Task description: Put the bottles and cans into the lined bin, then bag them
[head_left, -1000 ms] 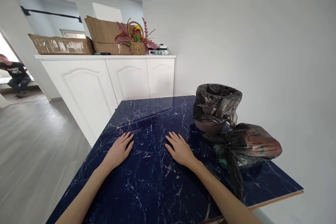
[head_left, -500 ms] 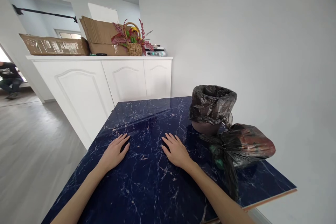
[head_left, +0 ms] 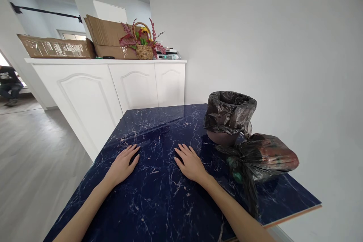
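My left hand [head_left: 123, 163] lies flat on the blue marbled table [head_left: 154, 193], palm down, fingers stretched out, holding nothing. My right hand [head_left: 189, 162] rests the same way a little to the right, also with nothing in it. Beyond my right hand stands a trash bin [head_left: 222, 138], upright and lined with a black plastic bag [head_left: 227, 117] folded over its rim. In front of the bin lies a filled, knotted black garbage bag [head_left: 268, 159]; reddish and green contents show through its thin plastic. Neither hand touches the bin or the bags.
Behind the table stands a white cabinet [head_left: 138, 83] bearing cardboard boxes [head_left: 56, 47], a wicker basket of flowers [head_left: 145, 51] and a plastic bottle [head_left: 172, 57]. A grey wall [head_left: 283, 64] borders the right side. At far left a person [head_left: 10, 83] sits in another room.
Both hands stay in place on the table, and the bin and bags have not moved. The view has shifted very slightly.
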The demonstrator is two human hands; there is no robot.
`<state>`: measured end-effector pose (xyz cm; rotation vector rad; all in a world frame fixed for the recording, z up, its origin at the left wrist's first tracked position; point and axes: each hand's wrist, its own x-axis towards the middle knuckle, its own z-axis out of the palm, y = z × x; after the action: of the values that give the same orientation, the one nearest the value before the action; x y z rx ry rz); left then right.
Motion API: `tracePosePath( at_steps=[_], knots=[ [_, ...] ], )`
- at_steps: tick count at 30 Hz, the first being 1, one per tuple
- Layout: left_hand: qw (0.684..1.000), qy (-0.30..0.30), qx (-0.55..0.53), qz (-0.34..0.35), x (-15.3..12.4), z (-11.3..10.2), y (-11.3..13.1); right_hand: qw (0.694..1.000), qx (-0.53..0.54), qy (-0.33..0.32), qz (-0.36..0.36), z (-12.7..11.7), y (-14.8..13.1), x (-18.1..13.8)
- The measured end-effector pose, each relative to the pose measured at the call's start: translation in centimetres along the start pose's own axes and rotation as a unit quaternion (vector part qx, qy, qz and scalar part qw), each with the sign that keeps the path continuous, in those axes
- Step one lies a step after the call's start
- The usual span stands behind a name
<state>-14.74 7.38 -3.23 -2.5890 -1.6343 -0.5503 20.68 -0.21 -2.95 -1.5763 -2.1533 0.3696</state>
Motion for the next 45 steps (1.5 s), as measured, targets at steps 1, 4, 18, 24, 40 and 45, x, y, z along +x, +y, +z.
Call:
tracePosePath(
  at_steps=[1,4,18,24,40,45],
  knots=[
    [1.0,0.002,-0.001,0.002,0.01,-0.03,-0.01,1.0,0.001,0.001,0.0,0.03,0.03,0.01],
    [1.0,-0.001,-0.002,0.003,0.03,-0.12,-0.03,1.0,0.003,0.001,-0.001,0.07,0.08,0.05],
    [1.0,-0.002,-0.006,0.0,0.21,0.26,-0.45,1.0,0.001,0.001,0.0,-0.22,-0.11,0.09],
    [1.0,0.006,-0.007,0.005,0.27,0.5,-0.69,1.0,0.001,-0.003,0.0,-0.24,-0.13,0.13],
    [1.0,-0.008,0.001,0.005,0.09,0.23,-0.38,1.0,0.007,-0.002,-0.004,0.05,0.26,0.2],
    [1.0,-0.009,0.004,0.006,0.09,0.24,-0.19,1.0,0.007,0.005,-0.005,0.02,0.19,0.12]
  ],
)
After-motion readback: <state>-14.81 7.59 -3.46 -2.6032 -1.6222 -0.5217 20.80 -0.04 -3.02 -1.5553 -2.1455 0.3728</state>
